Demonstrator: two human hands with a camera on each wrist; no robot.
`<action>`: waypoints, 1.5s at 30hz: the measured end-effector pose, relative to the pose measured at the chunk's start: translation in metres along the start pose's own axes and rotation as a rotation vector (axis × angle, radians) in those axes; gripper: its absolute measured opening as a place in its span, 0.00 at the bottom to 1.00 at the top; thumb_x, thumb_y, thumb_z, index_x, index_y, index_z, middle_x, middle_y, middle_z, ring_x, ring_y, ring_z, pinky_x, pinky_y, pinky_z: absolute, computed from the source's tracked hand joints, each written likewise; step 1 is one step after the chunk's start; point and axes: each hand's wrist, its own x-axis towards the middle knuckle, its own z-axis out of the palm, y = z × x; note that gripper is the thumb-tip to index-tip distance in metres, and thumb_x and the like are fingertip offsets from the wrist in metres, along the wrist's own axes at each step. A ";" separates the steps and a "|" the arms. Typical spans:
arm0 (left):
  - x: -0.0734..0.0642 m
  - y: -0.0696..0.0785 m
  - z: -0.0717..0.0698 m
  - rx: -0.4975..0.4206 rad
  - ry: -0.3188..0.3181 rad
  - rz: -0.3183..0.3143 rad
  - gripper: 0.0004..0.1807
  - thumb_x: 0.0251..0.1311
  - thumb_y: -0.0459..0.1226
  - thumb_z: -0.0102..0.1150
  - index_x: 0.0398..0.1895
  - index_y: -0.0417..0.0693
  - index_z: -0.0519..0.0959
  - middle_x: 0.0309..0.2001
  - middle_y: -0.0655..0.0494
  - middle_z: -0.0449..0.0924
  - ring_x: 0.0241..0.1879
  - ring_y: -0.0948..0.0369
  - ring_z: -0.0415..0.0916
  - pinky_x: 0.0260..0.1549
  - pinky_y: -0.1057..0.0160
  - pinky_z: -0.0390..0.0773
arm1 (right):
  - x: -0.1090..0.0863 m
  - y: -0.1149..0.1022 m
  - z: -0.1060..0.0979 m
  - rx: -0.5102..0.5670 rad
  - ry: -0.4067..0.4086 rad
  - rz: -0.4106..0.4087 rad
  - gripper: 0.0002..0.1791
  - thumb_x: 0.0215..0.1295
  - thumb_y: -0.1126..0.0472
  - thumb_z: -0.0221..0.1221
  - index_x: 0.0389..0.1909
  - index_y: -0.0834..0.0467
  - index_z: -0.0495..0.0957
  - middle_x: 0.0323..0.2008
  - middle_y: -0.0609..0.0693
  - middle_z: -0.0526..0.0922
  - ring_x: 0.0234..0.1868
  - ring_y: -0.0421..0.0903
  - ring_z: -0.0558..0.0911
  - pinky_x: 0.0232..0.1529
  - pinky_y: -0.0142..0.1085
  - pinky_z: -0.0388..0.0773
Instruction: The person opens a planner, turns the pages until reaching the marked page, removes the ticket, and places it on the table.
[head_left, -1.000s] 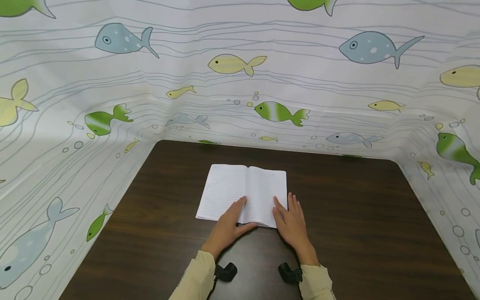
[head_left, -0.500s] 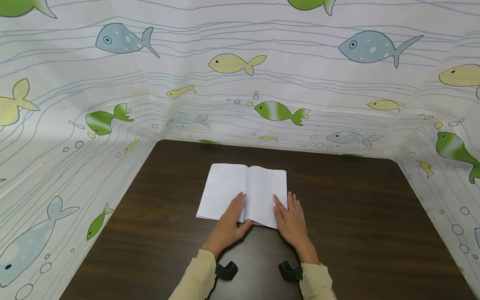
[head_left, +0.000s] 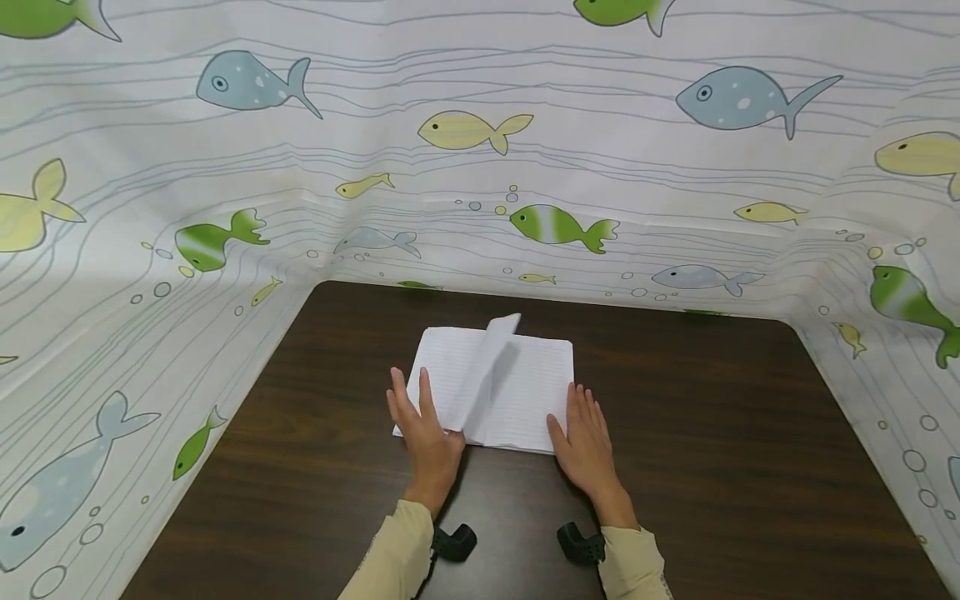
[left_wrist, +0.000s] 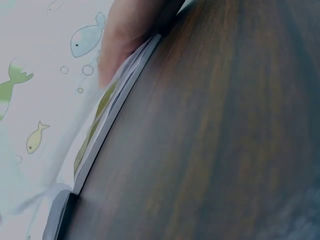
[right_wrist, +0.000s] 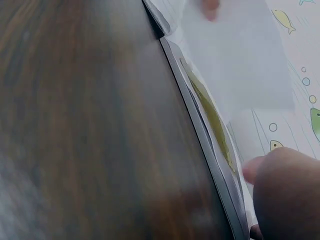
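An open lined notebook (head_left: 532, 392) lies on the dark wooden table. One page (head_left: 491, 358) stands raised near the spine, leaning left over the left half. My left hand (head_left: 431, 446) is at the lower left of the notebook, fingers straight and spread, with its thumb at the raised page's bottom edge. In the left wrist view part of that hand (left_wrist: 125, 35) shows above the notebook's near edge. My right hand (head_left: 588, 454) rests flat along the right edge, its thumb on the right page. The raised page (right_wrist: 235, 55) also fills the upper part of the right wrist view.
Around the table (head_left: 712, 417), a white sheet printed with fish (head_left: 465, 50) stands up at the back and both sides. Black wrist cameras (head_left: 453, 543) sit at both sleeves. The notebook's thick near edge (right_wrist: 200, 130) shows between the wood and the pages.
My left hand has swung left from near the spine, and a page from the right half has lifted and tipped left. My right hand stays nearly in place, its fingers drawn closer together.
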 end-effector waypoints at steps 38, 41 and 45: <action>-0.009 0.003 0.000 -0.135 -0.906 0.094 0.33 0.70 0.51 0.63 0.73 0.43 0.74 0.74 0.49 0.69 0.77 0.55 0.61 0.76 0.55 0.58 | 0.002 0.002 0.001 0.034 0.025 -0.045 0.41 0.78 0.50 0.54 0.79 0.71 0.53 0.78 0.65 0.58 0.81 0.61 0.54 0.79 0.59 0.42; -0.010 0.002 0.000 -0.164 -0.894 0.050 0.38 0.67 0.53 0.67 0.73 0.43 0.72 0.75 0.48 0.68 0.76 0.54 0.61 0.75 0.55 0.60 | 0.002 0.002 0.001 0.034 0.018 -0.036 0.42 0.78 0.50 0.54 0.79 0.73 0.51 0.78 0.67 0.56 0.81 0.61 0.53 0.79 0.59 0.41; -0.009 0.001 -0.001 -0.196 -0.888 -0.010 0.44 0.62 0.55 0.71 0.76 0.42 0.68 0.77 0.47 0.65 0.76 0.51 0.62 0.73 0.50 0.65 | 0.002 0.002 0.001 0.034 0.032 -0.050 0.41 0.78 0.52 0.53 0.78 0.75 0.50 0.78 0.69 0.54 0.80 0.63 0.54 0.78 0.61 0.43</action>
